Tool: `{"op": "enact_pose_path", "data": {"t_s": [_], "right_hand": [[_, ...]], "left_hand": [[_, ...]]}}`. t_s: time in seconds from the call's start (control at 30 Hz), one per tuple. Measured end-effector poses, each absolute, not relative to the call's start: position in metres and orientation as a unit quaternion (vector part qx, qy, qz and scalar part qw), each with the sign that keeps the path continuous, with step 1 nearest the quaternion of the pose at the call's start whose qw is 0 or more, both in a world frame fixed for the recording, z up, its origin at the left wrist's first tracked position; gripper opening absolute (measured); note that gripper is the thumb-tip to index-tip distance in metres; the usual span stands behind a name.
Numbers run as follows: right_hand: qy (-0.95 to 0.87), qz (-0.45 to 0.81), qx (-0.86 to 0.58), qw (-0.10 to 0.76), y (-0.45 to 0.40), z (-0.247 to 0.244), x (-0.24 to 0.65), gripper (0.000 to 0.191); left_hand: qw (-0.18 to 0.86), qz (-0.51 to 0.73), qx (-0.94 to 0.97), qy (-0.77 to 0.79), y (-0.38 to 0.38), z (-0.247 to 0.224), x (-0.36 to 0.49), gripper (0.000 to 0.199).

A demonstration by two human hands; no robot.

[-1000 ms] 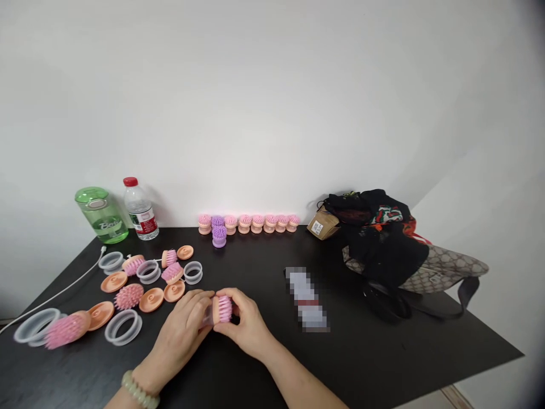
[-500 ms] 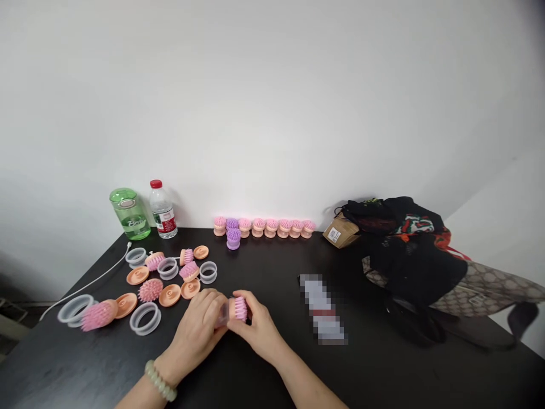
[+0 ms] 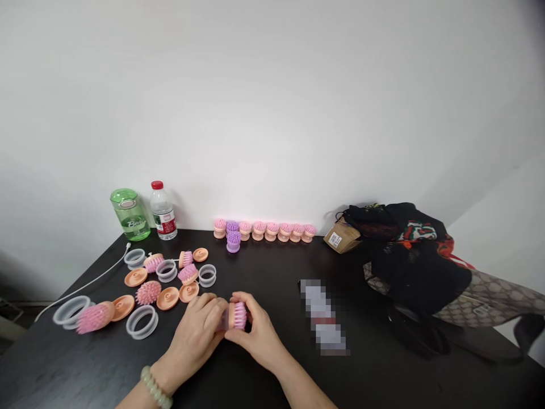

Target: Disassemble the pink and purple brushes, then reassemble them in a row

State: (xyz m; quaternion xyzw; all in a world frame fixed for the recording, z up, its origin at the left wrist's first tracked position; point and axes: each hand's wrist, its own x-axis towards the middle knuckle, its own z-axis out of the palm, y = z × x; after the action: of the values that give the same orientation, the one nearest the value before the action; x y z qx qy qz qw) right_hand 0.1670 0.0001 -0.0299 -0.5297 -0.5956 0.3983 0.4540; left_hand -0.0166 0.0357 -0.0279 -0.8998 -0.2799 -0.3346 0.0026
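In front of me a pink-bristled scrub brush head (image 3: 239, 316) lies on its side between my hands, bristles facing right. My right hand (image 3: 259, 330) grips it, thumb below and fingers above. My left hand (image 3: 196, 328) is closed around a translucent ring (image 3: 223, 321) against the brush head's peach base; the palm hides much of it. To the left lie loose parts: pink brush heads (image 3: 148, 292), peach round caps (image 3: 168, 298) and clear plastic rings (image 3: 142, 322). Several finished-looking pink brushes (image 3: 272, 231) stand in a row at the wall, with two purple ones (image 3: 233, 242).
A green bottle (image 3: 131, 216) and a red-capped water bottle (image 3: 163, 211) stand at the back left, near a white cable (image 3: 91, 280). At right are a brown paper package (image 3: 342, 234), black cloth (image 3: 421, 278) and a patterned bag (image 3: 464, 298). A blurred-out item (image 3: 322, 315) lies right of my hands.
Both hands keep hold of the brush parts, with slight shifts of the fingers. The brush head and ring appear closer together. The whole view has shifted slightly.
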Motion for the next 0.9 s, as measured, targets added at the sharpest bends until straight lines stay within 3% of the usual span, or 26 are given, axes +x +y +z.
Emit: {"op": "enact_pose_path", "data": {"t_s": [0.07,0.2,0.37,0.53,0.77,0.9], "right_hand": [[-0.583,0.409,-0.537,0.452,0.001,-0.031,0.167,0.062],[-0.593,0.398,-0.541,0.444,0.001,-0.031,0.166,0.037],[-0.589,0.4,-0.53,0.459,0.001,-0.031,0.167,0.068],[-0.585,0.4,-0.552,0.44,0.002,-0.032,0.167,0.048],[-0.559,0.426,-0.517,0.489,0.003,-0.039,0.166,0.082],[-0.558,0.434,-0.535,0.463,0.005,-0.041,0.165,0.063]], "left_hand": [[0.008,-0.333,-0.9,-0.28,0.036,-0.027,-0.017,0.032],[0.019,-0.331,-0.905,-0.267,0.038,-0.027,-0.018,0.029],[0.032,-0.339,-0.902,-0.266,0.037,-0.024,-0.016,0.028],[0.032,-0.332,-0.902,-0.274,0.036,-0.023,-0.015,0.03],[0.033,-0.346,-0.895,-0.279,0.037,-0.024,-0.016,0.028],[0.048,-0.351,-0.894,-0.274,0.037,-0.022,-0.017,0.026]]}}
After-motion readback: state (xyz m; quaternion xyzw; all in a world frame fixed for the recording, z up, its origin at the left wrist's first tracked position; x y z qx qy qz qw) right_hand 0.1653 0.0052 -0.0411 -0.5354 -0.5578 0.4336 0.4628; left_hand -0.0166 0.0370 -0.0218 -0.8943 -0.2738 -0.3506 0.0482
